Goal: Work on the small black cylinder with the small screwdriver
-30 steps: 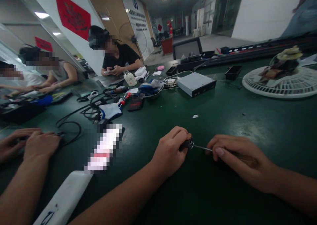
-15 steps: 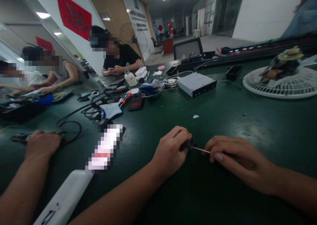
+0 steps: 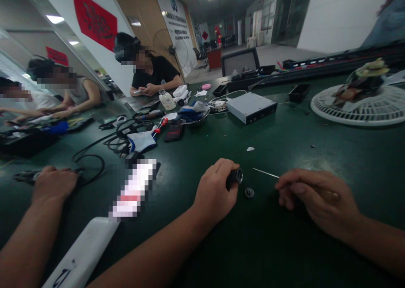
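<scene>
Gripping: left hand (image 3: 215,191) closed around a short black cylindrical part (image 3: 234,177); right hand (image 3: 318,199) curled on a thin steel shaft (image 3: 265,173).
Between hands: small dark round disc (image 3: 249,192) lying loose on the dark green workbench (image 3: 268,245).
Risk: a stray knuckle could send the disc rolling; a slipping grip could drop the cylindrical part.

left hand (image 3: 215,191): closed, fingers curled, knuckles up | left forearm (image 3: 148,254): runs from bottom edge up to left hand | right hand (image 3: 316,199): right of left hand, not touching it, palm down, fingers loosely curled, thumb pressed to them | right forearm (image 3: 382,250): runs off right edge from right hand
</scene>
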Demonstrator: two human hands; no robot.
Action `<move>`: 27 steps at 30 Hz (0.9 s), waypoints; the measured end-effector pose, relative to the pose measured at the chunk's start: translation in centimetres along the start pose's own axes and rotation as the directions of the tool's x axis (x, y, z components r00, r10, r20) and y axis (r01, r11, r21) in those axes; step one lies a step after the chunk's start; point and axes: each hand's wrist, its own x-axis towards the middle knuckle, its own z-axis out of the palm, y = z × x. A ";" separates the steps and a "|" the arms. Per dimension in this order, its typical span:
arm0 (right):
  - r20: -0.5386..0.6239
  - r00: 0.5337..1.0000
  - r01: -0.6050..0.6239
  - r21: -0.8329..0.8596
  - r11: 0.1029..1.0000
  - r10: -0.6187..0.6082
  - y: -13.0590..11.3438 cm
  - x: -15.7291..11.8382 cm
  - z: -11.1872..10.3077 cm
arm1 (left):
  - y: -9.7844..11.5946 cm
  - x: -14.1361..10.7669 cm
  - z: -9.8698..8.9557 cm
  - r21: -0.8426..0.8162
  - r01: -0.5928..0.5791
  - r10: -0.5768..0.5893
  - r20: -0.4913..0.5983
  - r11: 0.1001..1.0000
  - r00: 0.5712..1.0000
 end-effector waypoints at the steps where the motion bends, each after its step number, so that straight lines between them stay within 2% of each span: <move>1: 0.016 1.000 -0.020 -0.045 0.999 0.020 -0.1 0.2 0.1 | 0.1 0.0 0.0 -0.003 0.018 -0.018 -0.001 1.000 1.000; 6: 0.187 0.982 0.024 -0.241 0.970 0.022 -1.2 0.8 0.6 | 0.3 -0.1 0.1 0.001 0.032 -0.032 0.059 0.999 0.998; 11: 0.237 0.970 0.036 -0.342 0.939 0.049 -1.1 0.7 0.9 | 0.3 -0.2 0.1 -0.007 -0.037 0.038 0.142 0.999 0.989; 16: 0.243 0.964 -0.010 -0.377 0.926 0.110 -0.8 0.7 0.9 | 0.4 -0.3 0.1 -0.039 -0.104 0.109 0.167 0.994 0.980; 21: 0.275 0.955 0.004 -0.380 0.925 0.109 -0.4 0.6 0.9 | 0.4 -0.2 0.0 -0.049 -0.146 0.153 0.197 0.988 0.968; 27: 0.161 0.984 -0.017 -0.347 0.938 0.078 -0.3 0.4 0.9 | 0.6 -0.1 -0.1 -0.031 -0.140 0.143 0.176 0.990 0.974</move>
